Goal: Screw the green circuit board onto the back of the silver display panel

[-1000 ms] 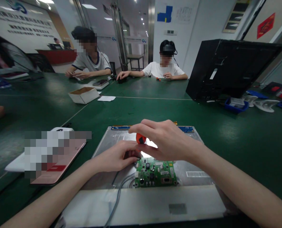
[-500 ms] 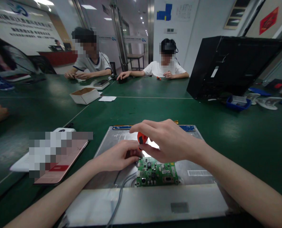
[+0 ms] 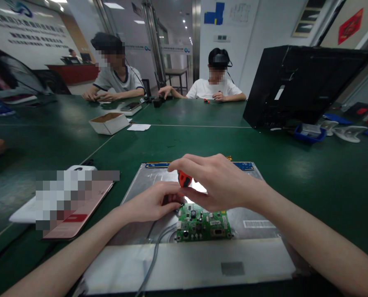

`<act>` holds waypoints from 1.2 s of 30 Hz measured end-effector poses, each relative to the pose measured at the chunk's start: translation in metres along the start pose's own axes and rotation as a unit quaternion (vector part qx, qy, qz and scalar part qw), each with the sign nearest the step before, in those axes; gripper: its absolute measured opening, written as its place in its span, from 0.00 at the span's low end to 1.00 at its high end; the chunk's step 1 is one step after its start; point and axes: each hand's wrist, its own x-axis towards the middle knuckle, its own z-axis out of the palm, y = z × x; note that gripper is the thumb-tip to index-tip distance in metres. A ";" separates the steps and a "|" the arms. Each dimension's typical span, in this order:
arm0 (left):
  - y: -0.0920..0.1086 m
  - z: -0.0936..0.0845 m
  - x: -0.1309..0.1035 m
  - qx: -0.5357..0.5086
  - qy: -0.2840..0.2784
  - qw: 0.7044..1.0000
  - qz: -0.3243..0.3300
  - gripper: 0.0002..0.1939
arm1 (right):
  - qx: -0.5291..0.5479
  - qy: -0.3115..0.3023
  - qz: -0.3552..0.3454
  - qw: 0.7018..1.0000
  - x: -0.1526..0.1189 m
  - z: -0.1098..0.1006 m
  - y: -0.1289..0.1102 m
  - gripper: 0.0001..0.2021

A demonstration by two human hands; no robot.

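Note:
A green circuit board [image 3: 204, 225] lies on the metal back of a display panel [image 3: 134, 264]. Fingers of my right hand [image 3: 216, 181] are closed round the red and black handle of a screwdriver [image 3: 184, 179], held upright over the board's upper left corner. My left hand [image 3: 155, 201] rests on the panel beside that corner, its fingertips pinched close to the screwdriver's lower end; whatever they grip is hidden. A grey cable [image 3: 155, 258] runs from the board's left side toward the panel's near edge. A blue board strip [image 3: 244, 166] lines the panel's far edge.
Left of the panel lie a pink phone [image 3: 87, 210] and a white device [image 3: 22, 210]. An open white box [image 3: 109, 124] and paper [image 3: 138, 127] are farther off. At right stand a black monitor casing [image 3: 295, 86] and a blue tray [image 3: 309, 134]. Two co-workers sit opposite.
The screwdriver handle has turned slightly in my right hand, showing a different part of its red and black pattern. My left hand stays put. The whole view has shifted a little.

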 end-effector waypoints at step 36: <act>-0.007 0.001 -0.002 0.013 -0.001 1.000 0.003 0.04 | -0.022 -0.006 0.003 1.000 0.000 0.000 0.000 0.18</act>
